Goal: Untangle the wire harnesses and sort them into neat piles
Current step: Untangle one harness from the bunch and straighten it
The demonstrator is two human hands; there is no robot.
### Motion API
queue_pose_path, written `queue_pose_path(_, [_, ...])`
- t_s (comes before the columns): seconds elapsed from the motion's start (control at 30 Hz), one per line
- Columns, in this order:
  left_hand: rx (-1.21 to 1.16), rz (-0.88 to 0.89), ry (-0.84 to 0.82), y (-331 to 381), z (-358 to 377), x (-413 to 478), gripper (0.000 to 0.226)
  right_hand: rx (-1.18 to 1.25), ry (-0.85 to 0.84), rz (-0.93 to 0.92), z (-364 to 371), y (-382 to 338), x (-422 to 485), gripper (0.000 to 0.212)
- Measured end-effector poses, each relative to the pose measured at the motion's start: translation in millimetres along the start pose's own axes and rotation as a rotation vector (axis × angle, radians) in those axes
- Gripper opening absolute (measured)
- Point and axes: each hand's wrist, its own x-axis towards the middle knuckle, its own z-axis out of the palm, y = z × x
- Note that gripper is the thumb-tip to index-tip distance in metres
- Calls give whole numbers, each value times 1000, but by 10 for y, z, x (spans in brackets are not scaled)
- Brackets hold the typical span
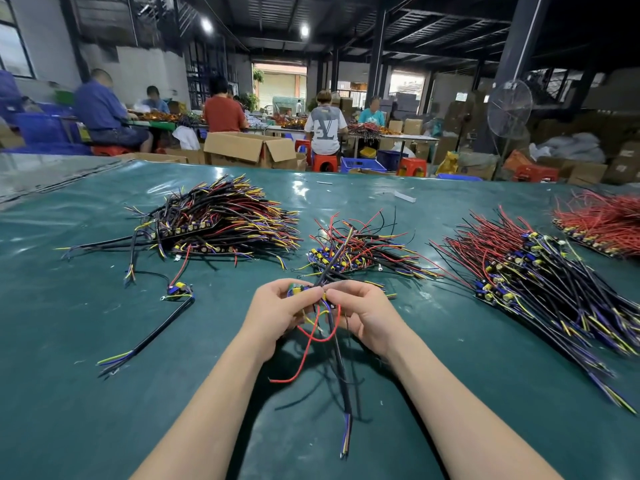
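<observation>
The left hand [277, 315] and right hand [367, 318] pinch one wire harness [341, 370] with curled fingers above the green table [104, 410], its black cable trailing toward the camera. Just beyond lies a tangled pile [356, 251], flanked by a left pile [221, 220] and a right pile [536, 271].

Over the table [104, 358] my left hand [277, 308] and right hand [363, 315] meet at the middle, both pinching one harness [343, 375] whose wires trail toward me. Just behind my hands, a small pile [360, 251]. Back left, a big pile [221, 220]; right, a long pile [540, 275]; far right behind it, another pile [602, 223]. A lone harness [176, 291] lies left of my left hand.
</observation>
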Motion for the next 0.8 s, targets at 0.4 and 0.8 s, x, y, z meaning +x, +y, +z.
queue_pose_path(0.4, [-311, -238, -57, 16, -32, 24, 25, 117, -118, -46, 38, -12, 5, 19])
queue_pose_path(0.8, [-504, -358, 4, 61, -7, -6, 29, 149, -138, -61, 45, -16, 15, 43])
